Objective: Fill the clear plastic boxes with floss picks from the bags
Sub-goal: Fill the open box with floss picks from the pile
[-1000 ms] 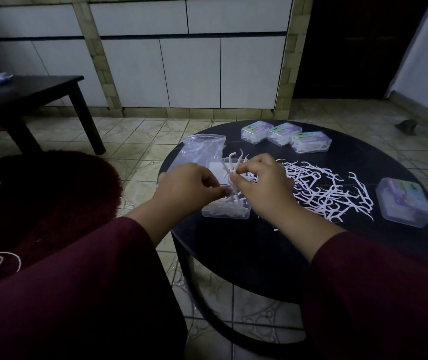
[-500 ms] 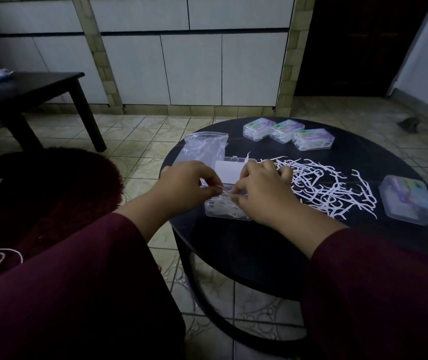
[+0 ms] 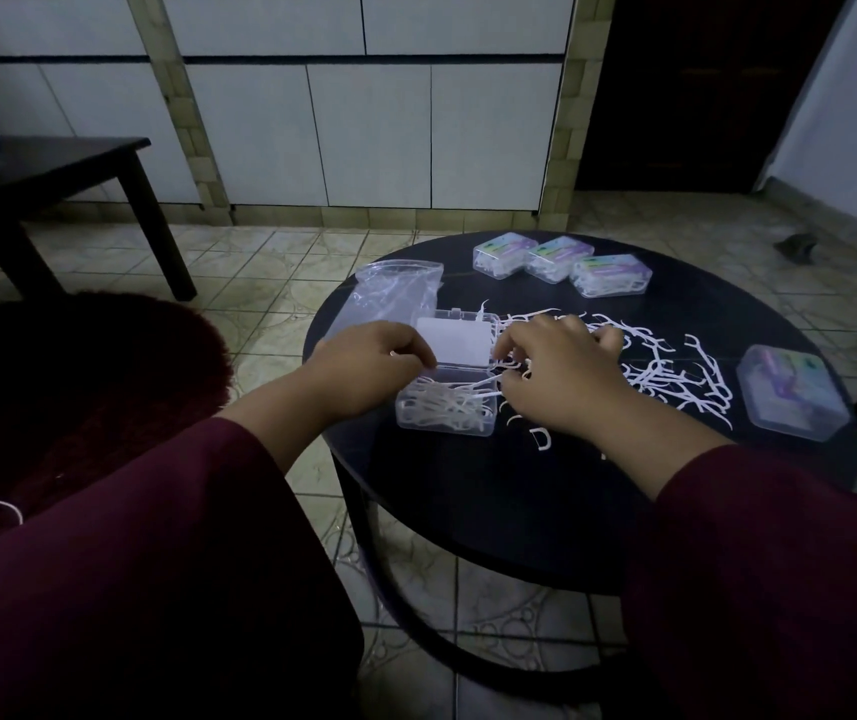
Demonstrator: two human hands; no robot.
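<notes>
White picks now lie flat in the open box (image 3: 446, 407), near the front left of the round table (image 3: 519, 511). A second ago a bundle stood upright between both hands above the box; half a second ago it was going down into it. That batch is in.

Right hand (image 3: 558, 376) has shifted right, off the box. It sits palm-down at the near edge of the loose pile (image 3: 665, 371), fingers curled into the picks. One pick runs from its fingertips over the box's right rim. Reads as raking up the next batch, but whether it actually grips anything: cannot tell, fingers hide it.

Left hand (image 3: 369, 363) stays at the box's back left corner, by the hinge of the raised lid (image 3: 455, 343). Fingers curled, tips touching the box edge; looks like steadying. Cannot tell if it pinches the rim or only rests on it.

Box looks partly full, not packed. Lid still open.

Status: three closed boxes (image 3: 561, 265) at the far edge, one more box (image 3: 792, 392) at the right, all with picks inside. Bag (image 3: 395, 293) behind the left hand looks nearly empty. Plenty of picks left on the table, a few strays (image 3: 538, 439) in front of the right hand.

Judgement: mid-cycle, one drop done, next grab starting. Several more grabs likely before this box closes.
</notes>
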